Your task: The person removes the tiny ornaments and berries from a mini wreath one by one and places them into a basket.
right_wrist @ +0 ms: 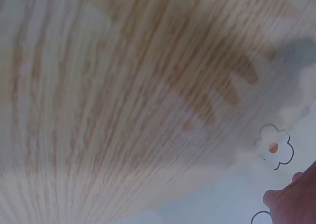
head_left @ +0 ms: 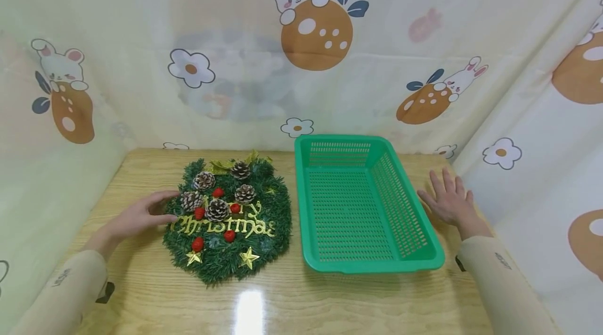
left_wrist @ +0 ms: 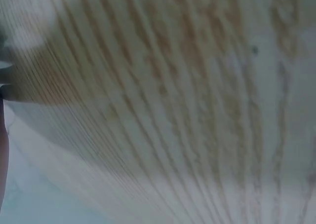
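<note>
On the left of the table lies a green Christmas wreath point(head_left: 278, 214) with gold lettering point(head_left: 247, 227), pine cones point(head_left: 217, 210), red berries point(head_left: 198, 244) and gold stars point(head_left: 248, 258). My left hand point(head_left: 138, 219) is at the wreath's left edge, thumb and fingers spread apart, the fingertips close to a pine cone; whether they touch it is hard to tell. A green plastic basket point(head_left: 308, 251) with slotted walls stands right of the wreath. Beside the basket's right rim, my right hand point(head_left: 449, 203) has its fingers spread, holding nothing. Part of it shows in the right wrist view.
The wooden table point(head_left: 198, 309) ends at a printed curtain point(head_left: 235, 99) behind and at both sides. The right hand is close to the curtain on that side. A narrow strip of table separates wreath and basket.
</note>
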Available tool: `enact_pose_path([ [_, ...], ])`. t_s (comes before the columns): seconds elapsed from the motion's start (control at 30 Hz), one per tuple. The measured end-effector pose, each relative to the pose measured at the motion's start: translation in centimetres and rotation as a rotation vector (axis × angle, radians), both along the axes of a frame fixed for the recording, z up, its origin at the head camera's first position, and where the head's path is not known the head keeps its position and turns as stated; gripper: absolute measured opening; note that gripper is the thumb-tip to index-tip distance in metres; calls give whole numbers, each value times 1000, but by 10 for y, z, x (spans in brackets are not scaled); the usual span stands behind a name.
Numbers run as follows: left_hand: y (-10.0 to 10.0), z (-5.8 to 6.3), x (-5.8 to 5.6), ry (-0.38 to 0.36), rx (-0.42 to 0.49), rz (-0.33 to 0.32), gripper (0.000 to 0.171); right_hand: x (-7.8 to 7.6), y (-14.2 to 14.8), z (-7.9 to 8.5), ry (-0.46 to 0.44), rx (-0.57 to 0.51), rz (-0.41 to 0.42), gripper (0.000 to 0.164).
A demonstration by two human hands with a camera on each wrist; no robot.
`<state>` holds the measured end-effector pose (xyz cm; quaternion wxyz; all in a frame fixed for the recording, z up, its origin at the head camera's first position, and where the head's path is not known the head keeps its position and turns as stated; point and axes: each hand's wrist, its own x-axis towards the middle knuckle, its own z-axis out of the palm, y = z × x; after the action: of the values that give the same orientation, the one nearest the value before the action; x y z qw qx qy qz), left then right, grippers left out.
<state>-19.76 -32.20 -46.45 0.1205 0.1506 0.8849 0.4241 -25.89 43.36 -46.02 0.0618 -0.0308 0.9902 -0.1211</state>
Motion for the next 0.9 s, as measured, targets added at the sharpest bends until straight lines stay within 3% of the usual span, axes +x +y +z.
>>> enact_pose_path([
  [0.17, 4, 0, 1, 11, -70, -5, 79, 1, 0, 3, -3, -4, 6, 82],
  [0.53, 9, 3, -1, 88, -114, -43, 73, -4, 6, 7, -3, -34, -25, 85],
  [0.63, 8, 1, -1, 67, -100, -40, 74, -7, 6, 12, 69, -48, -38, 83],
  [0.73, 7, -1, -2, 52, -81, -38, 74, -12, 4, 21, 207, -96, -40, 79],
  [0.9, 6, -3, -3, 40, -58, -43, 75, -19, -11, 55, 356, -206, -128, 66],
])
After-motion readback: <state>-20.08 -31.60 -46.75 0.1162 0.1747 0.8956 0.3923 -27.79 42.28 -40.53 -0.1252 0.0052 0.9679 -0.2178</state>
